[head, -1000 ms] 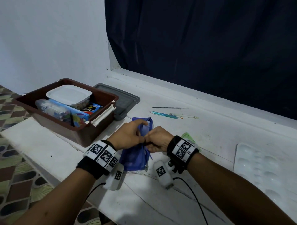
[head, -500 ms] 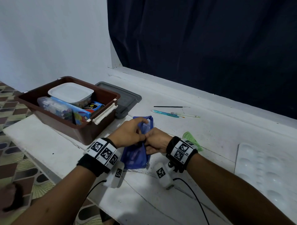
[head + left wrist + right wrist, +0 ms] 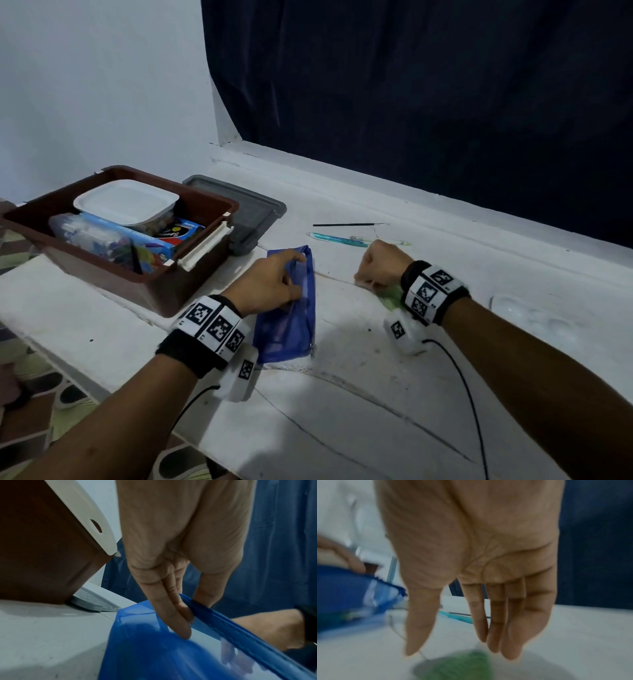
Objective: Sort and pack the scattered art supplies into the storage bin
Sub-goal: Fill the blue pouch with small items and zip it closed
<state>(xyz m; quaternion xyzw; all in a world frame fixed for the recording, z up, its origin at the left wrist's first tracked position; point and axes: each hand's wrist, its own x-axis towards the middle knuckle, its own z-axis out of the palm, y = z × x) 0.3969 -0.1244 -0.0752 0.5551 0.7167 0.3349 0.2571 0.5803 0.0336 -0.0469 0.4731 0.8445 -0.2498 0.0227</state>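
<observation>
— Counting first: what lies on the white table point(image 3: 342, 411)?

— One blue zip pouch point(image 3: 291, 325), one brown storage bin point(image 3: 144, 291), one grey lid point(image 3: 253, 212) behind the bin. Beyond the pouch: one thin black brush point(image 3: 346, 225), one teal pen point(image 3: 337, 238); a third pale stick beside them is too faint to name. One green item point(image 3: 462, 668) sits under the right hand, blurred. One white palette point(image 3: 534, 315) lies at the far right.

— Orientation of the pouch?

— Long axis runs away from the person, zip edge on its right side, just beside the bin.

— The hands?

— The left hand point(image 3: 175, 555) pinches the pouch's zip edge, fingers point(image 3: 178, 616) pressed together on one side, thumb on the other. The right hand point(image 3: 471, 547) hangs above the green item, apart from the pouch, fingers together and relaxed, holding nothing.

— Bin contents?

— One white lidded tub point(image 3: 126, 204), several boxed supplies beneath.
</observation>
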